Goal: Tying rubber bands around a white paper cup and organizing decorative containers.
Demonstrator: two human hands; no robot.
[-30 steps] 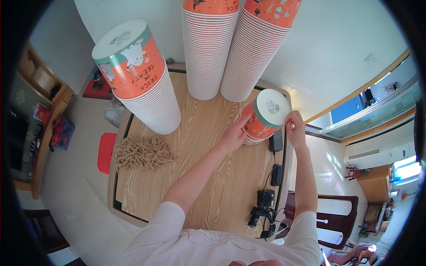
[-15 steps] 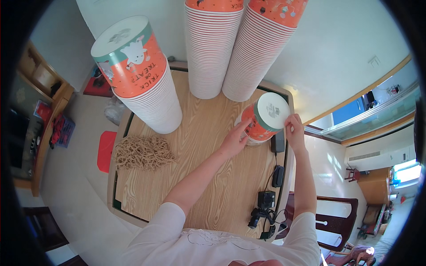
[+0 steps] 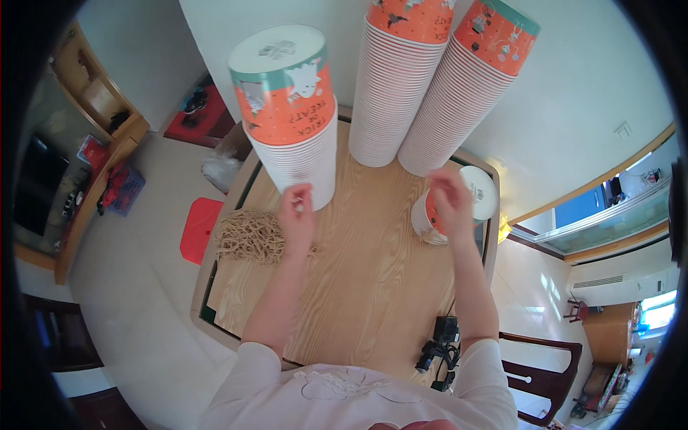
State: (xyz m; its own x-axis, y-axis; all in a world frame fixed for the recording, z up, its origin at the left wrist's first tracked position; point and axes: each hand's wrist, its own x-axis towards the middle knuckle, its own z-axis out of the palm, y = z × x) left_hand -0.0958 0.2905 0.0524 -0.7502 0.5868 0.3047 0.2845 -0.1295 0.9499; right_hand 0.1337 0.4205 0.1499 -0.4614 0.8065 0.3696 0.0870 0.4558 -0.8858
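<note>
My left hand [image 3: 297, 218] is raised beside the near end of a loose pile of tan twine loops [image 3: 249, 236]. Its fingers are curled together; what they hold, if anything, is too small to make out. Behind it stands a tall stack of upside-down paper buckets [image 3: 290, 122], the top one orange and green with a white base. On the right, my right hand [image 3: 451, 201] is in front of a short upside-down paper bucket stack [image 3: 479, 192], hiding part of it. Its bent fingers are smeared by motion. Tan strands [image 3: 432, 237] show at that stack's lower rim.
Two taller bucket stacks [image 3: 394, 93] [image 3: 462, 93] lean at the table's far side by the wall. Black adapters and cables [image 3: 441, 347] lie at the near right of the wooden table [image 3: 362, 287]. A red stool [image 3: 201, 229] is on the left; a dark chair [image 3: 541, 373] stands right.
Both hands have come off the short bucket stack. My left hand has swung left to the twine pile, and my right hand is now raised in front of the stack. The view has turned left.
</note>
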